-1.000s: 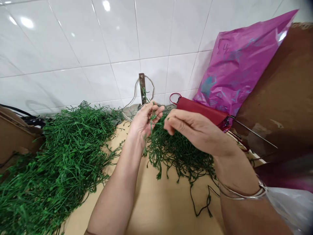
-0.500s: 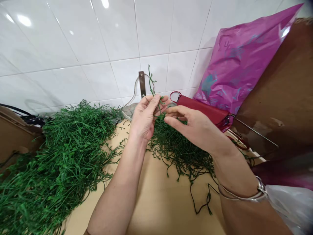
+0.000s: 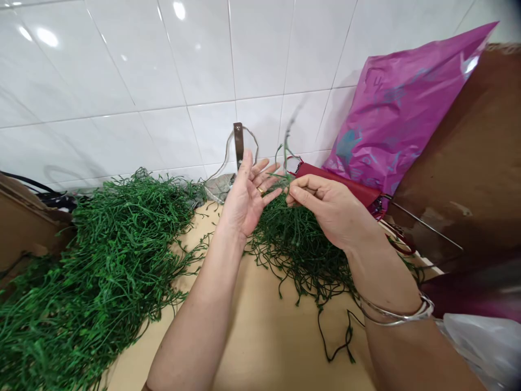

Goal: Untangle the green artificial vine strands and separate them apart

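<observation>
My left hand is open, palm up, with its fingers spread beside the green stem. Pinched between thumb and fingers of my right hand is a thin green plastic-looking stem with small side sprigs. Its upper end is blurred and points up toward the wall. Below my hands lies a dark green pile of similar stems, partly covered by my right hand. A larger, brighter green pile of stems spreads over the left side of the table.
A red bag and a pink plastic bag lean at the back right, beside a brown cardboard box. A brown bracket with a cord stands against the white tiled wall. Another cardboard box is at left.
The stem has passed from my left hand to my right, which has closed on it. My left fingers have opened and spread. The stem has shifted right.
</observation>
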